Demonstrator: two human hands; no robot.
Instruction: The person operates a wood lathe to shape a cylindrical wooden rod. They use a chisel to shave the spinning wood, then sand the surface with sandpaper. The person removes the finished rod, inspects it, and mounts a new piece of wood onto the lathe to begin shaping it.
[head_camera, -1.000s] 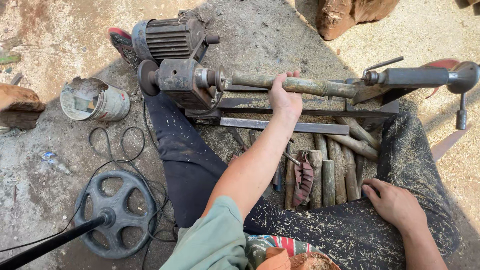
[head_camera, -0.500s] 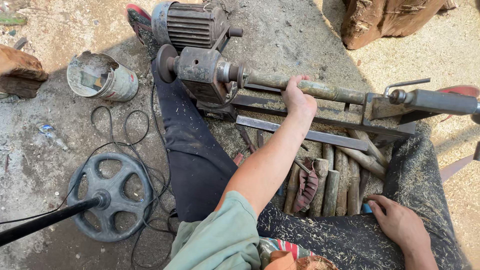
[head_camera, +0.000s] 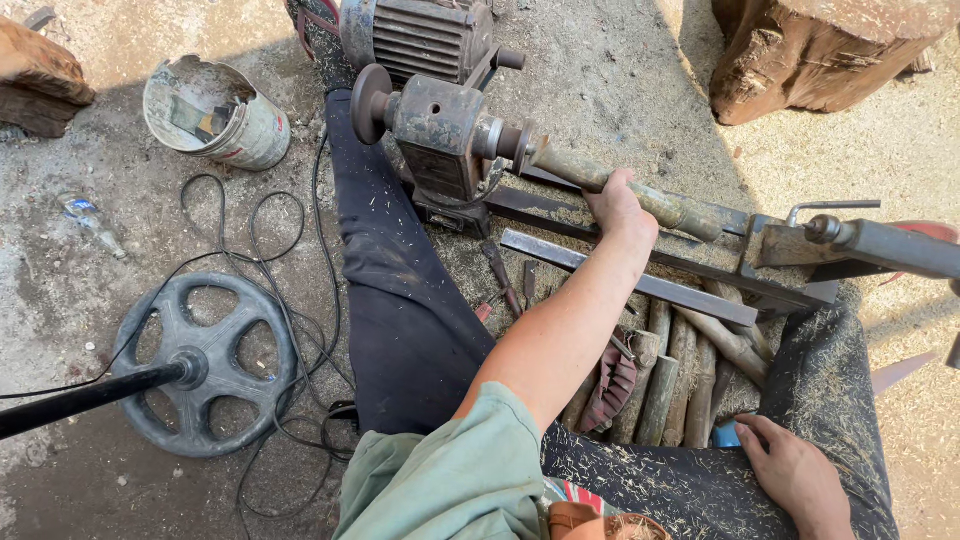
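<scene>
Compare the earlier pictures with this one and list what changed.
Mostly the view shifted: the head camera swung right and down. The left hand keeps its grip on the wooden piece mounted in the lathe. The right hand slid slightly toward the bundle of sticks, beside a small blue object. The wheel, bucket and cable stayed put.

Short pale green sleeve (head_camera: 450, 470) above the bare left forearm, left hand (head_camera: 618, 208) ungloved, right hand (head_camera: 795, 475) bare, dark trousers (head_camera: 400, 290) flecked with wood shavings
</scene>
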